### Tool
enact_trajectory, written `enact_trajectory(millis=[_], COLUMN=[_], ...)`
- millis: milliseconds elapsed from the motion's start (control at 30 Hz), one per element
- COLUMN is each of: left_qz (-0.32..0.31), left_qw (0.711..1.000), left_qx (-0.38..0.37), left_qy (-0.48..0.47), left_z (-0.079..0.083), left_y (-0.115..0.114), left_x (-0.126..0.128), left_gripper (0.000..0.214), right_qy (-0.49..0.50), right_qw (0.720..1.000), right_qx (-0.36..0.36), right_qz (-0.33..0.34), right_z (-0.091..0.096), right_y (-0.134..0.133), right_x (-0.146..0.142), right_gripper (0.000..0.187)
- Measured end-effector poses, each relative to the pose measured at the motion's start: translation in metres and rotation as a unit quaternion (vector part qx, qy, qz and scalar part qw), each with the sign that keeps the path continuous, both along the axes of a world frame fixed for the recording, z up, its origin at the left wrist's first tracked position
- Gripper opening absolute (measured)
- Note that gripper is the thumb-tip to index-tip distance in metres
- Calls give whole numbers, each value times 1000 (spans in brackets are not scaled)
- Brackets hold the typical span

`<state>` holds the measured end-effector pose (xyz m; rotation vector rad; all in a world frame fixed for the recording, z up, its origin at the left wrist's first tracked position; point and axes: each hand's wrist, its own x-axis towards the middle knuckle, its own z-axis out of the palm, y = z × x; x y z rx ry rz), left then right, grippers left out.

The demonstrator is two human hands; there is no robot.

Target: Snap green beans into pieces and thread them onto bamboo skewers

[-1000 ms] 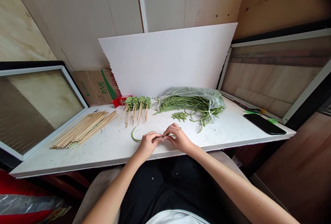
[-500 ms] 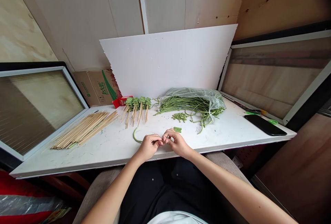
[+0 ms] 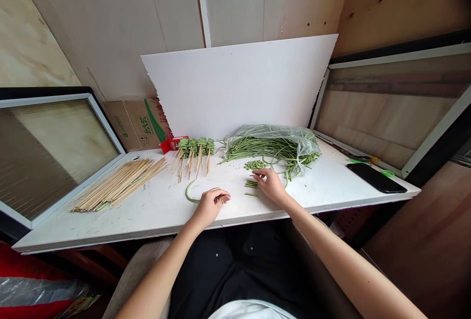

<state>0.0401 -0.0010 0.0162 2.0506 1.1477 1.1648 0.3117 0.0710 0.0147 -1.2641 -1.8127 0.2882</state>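
Observation:
My left hand [image 3: 212, 205] is closed round one end of a long green bean [image 3: 188, 192], which curves out to the left over the white table [image 3: 147, 228]. My right hand [image 3: 270, 183] is over the table to the right, thumb and fingers pinched together. Whatever is between its fingertips is too small to make out. By those fingertips lies a heap of short bean bits [image 3: 253, 164]. Several cut bean lengths [image 3: 251, 183] lie side by side just left of the right hand, partly covered by it. Another cut length [image 3: 251, 194] lies apart, nearer me.
A clear plastic bag of long beans [image 3: 263, 147] lies at the back. Skewers threaded with bean pieces [image 3: 196, 147] lean near a red packet [image 3: 167, 146]. Loose bamboo skewers [image 3: 117, 186] are on the left, a black phone [image 3: 377, 177] on the right. Behind stands a white board [image 3: 239, 88].
My right hand has left my left hand and moved right and away from me to the bean bits. A separate cut length now shows near the row. My left hand keeps its bean.

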Motion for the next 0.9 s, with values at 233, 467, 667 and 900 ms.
enact_trajectory(millis=[233, 467, 667, 900], left_qz=[6, -31, 27, 21], left_qw=[999, 998, 999, 999], left_qx=[17, 30, 26, 17], left_qy=[26, 45, -3, -19], left_z=[-2, -7, -10, 2], left_y=[-1, 1, 4, -3], left_x=[1, -2, -1, 3], left_gripper=[18, 33, 39, 38], right_qy=[-87, -81, -52, -95], right_qw=[995, 994, 992, 965], right_qx=[39, 67, 80, 96], right_qz=[-18, -19, 83, 225], right_z=[-15, -11, 17, 31], right_y=[7, 4, -26, -58], right_x=[8, 2, -22, -44], right_gripper=[17, 31, 22, 43])
